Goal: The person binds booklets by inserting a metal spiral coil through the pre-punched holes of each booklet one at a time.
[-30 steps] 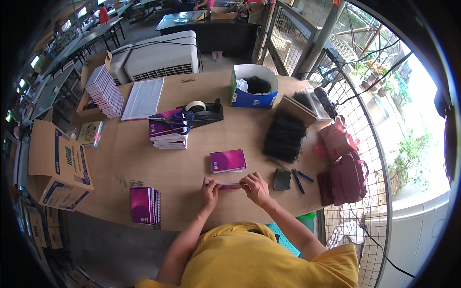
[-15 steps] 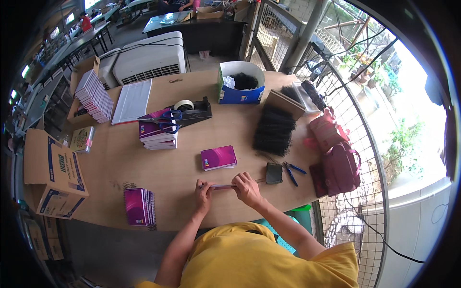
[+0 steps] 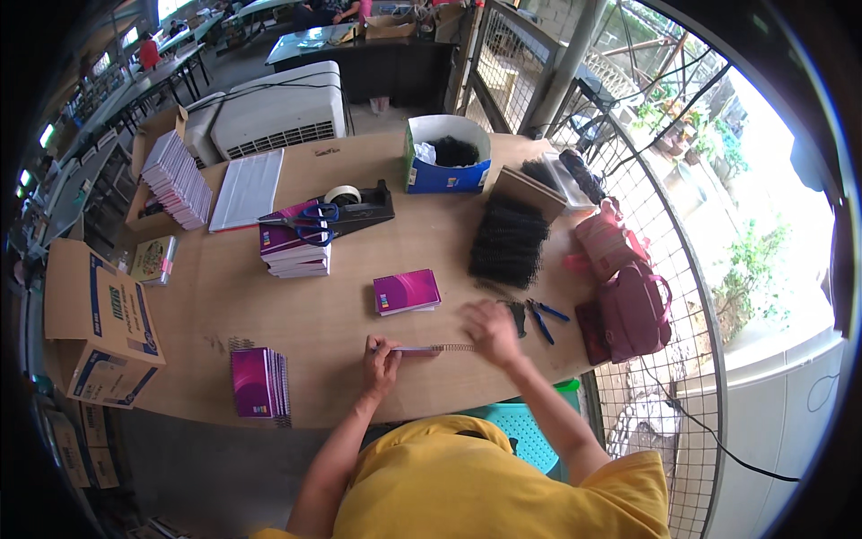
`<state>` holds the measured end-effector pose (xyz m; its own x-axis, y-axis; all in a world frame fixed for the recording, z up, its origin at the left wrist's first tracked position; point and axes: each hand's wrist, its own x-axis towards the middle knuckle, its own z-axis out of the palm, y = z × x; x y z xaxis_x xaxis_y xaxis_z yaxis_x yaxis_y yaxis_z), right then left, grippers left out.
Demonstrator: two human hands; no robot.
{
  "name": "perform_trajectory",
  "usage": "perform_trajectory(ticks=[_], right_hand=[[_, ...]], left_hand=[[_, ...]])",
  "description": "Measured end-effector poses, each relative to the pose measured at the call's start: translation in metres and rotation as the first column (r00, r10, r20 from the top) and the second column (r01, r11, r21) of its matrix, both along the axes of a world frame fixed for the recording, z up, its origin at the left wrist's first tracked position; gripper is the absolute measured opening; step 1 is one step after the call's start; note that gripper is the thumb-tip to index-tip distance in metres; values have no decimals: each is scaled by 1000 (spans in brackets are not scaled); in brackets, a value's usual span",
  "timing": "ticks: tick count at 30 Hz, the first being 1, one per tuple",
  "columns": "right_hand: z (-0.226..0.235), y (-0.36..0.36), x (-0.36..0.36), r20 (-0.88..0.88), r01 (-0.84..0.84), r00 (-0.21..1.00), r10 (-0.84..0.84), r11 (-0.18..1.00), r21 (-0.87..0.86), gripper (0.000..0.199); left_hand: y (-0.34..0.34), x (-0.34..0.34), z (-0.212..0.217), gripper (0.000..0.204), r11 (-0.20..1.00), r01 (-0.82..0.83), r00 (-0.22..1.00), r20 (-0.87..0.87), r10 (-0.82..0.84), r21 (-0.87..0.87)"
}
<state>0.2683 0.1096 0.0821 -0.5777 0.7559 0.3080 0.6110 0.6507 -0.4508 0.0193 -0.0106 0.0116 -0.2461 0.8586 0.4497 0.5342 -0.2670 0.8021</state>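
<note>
Near the table's front edge, my left hand (image 3: 382, 364) is closed on one end of a small notebook (image 3: 418, 351) held on its edge. A thin spiral wire coil (image 3: 456, 348) sticks out from the notebook's right end. My right hand (image 3: 492, 332) is just right of the coil, beside a dark square pad (image 3: 515, 316); motion smears its fingers, and whether it holds anything cannot be made out. Beyond the held notebook lies a short pile of purple-covered notebooks (image 3: 407, 291). Blue-handled pliers (image 3: 542, 319) rest right of the pad.
Black wire coils (image 3: 509, 242) are heaped at right, near a pink bag (image 3: 636, 310). A blue-and-white carton (image 3: 448, 180) stands at the back. Scissors (image 3: 316, 225) lie on a notebook stack by a tape dispenser (image 3: 364, 208). Bound notebooks (image 3: 259, 382) and a cardboard box (image 3: 112, 332) are at left.
My right hand has let go of the notebook's right end and moved right and slightly away from me. The coil now shows beyond the notebook. My left hand stays in place.
</note>
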Motion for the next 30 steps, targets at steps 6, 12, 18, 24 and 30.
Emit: perform_trajectory(ticks=[6,12,18,24,30], right_hand=[[2,40,98,602,-188,785,146,982,7,73],[27,54,73,-137,-137,989,54,678,-723,54],[8,30,-11,-159,-342,918,364,520,-782,56],[1,37,-25,65,-303,889,453,690,-657,58],[-9,33,-26,-229,-355,928,293,510,-784,52]], left_hand=[[1,9,11,31,997,17,1000,-2,-17,-75],[4,7,-8,35,1000,16,993,-112,-19,-26],[7,6,-5,35,1000,14,997,-79,-14,-5],[9,6,-12,38,999,25,997,-66,-26,-27],[10,9,-4,43,999,17,999,-39,-19,-44]])
